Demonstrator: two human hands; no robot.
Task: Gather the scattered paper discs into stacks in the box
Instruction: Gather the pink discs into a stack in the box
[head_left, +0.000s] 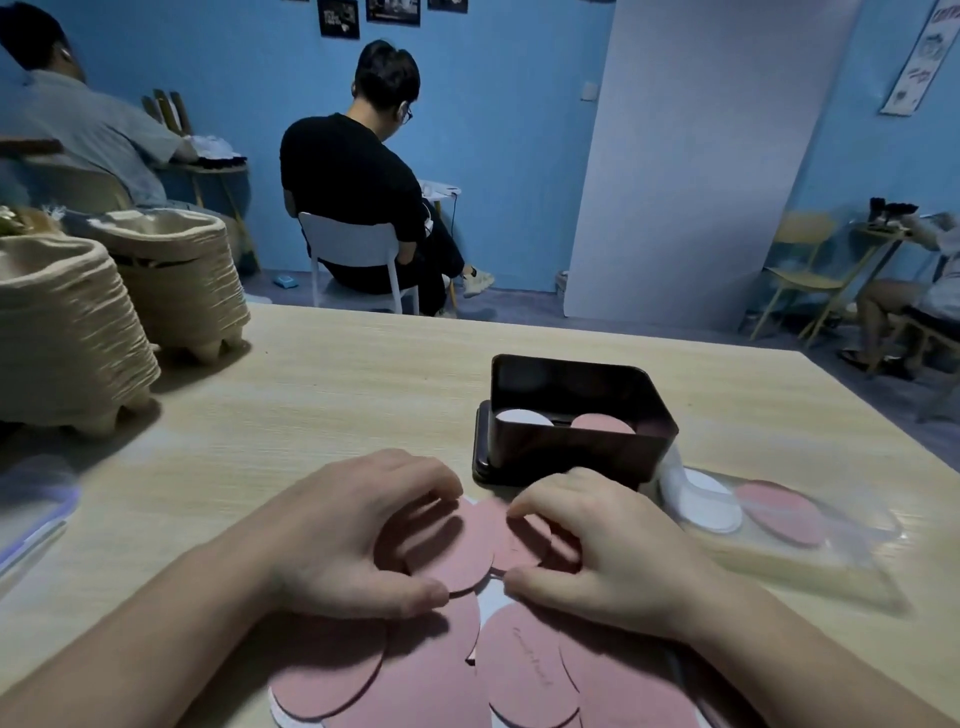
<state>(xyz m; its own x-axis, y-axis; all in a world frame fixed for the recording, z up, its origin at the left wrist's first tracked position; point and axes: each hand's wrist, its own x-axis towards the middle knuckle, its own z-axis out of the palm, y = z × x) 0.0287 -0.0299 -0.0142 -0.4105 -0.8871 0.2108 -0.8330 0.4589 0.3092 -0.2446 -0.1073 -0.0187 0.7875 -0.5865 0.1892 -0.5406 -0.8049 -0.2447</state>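
Head view: left hand (358, 535) and right hand (597, 551), fingers curled, each pinch pink discs (452, 551) on the table (311, 389). Box (576, 421), just beyond, holds one white and one pink stack.

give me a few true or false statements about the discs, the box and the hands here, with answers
1. The dark box already holds a white disc and a pink disc. True.
2. Both hands rest on loose pink discs near the table's front edge. True; left hand, right hand.
3. The box lies tipped on its side. False; it stands upright, open at the top.
4. The right hand is inside the box. False; it is on the table in front of the box.
5. Stacked pulp trays stand at the left. True.
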